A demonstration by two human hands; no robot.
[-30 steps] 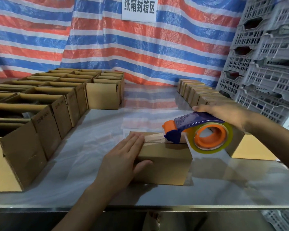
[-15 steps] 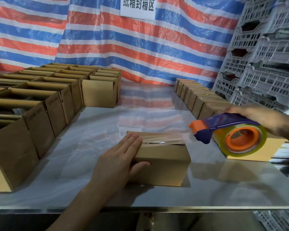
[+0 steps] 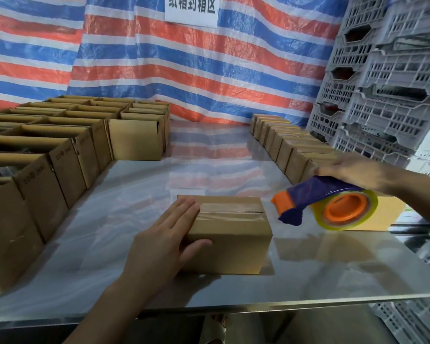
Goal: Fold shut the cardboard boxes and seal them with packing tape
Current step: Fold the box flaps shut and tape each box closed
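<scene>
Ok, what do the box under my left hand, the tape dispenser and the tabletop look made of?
Box: matte brown cardboard, with glossy clear tape over its top seam. Tape dispenser: smooth moulded plastic, apparently, blue body and orange hub. Tabletop: probably polished metal, since it mirrors the striped tarp.
</scene>
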